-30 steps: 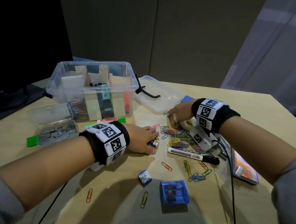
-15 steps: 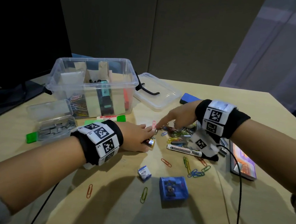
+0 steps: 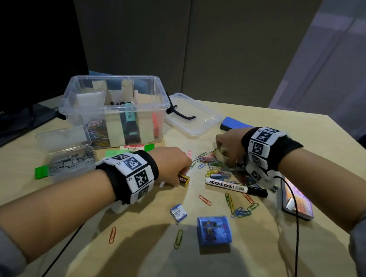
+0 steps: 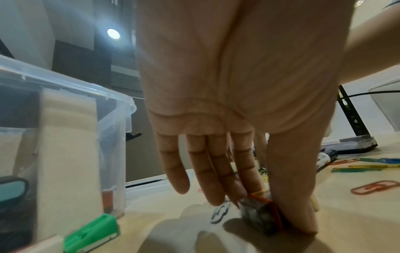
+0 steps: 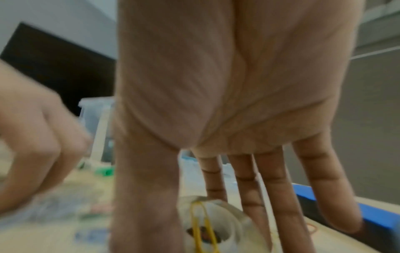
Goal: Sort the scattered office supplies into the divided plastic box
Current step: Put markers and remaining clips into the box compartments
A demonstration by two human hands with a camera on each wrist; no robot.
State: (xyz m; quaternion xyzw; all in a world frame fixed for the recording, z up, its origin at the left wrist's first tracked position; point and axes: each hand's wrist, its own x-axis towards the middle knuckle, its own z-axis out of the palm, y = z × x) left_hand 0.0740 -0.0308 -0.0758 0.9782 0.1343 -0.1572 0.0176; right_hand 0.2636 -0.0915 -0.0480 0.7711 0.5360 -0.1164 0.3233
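Observation:
The clear divided box (image 3: 113,108) stands at the back left with cardboard dividers, pens and paper clips inside. My left hand (image 3: 180,176) is in front of it; thumb and fingers pinch a small black, yellow and red staple box (image 3: 183,180) (image 4: 257,217) that sits on the table. My right hand (image 3: 226,147) reaches down over a pale tape roll (image 3: 220,154) (image 5: 225,222), thumb on one side and fingers on the other. A yellow clip lies across the roll. Coloured paper clips (image 3: 211,162) lie scattered between both hands.
The box lid (image 3: 193,119) and a blue eraser (image 3: 235,123) lie behind my right hand. A marker (image 3: 235,186), a blue case (image 3: 214,230), a small blue-white box (image 3: 178,213) and loose clips lie nearer. A staple case (image 3: 68,149) is left, a tablet (image 3: 297,200) right.
My right hand pulled back to the right from near my left hand and closed over the tape roll. My left hand stayed on the small staple box.

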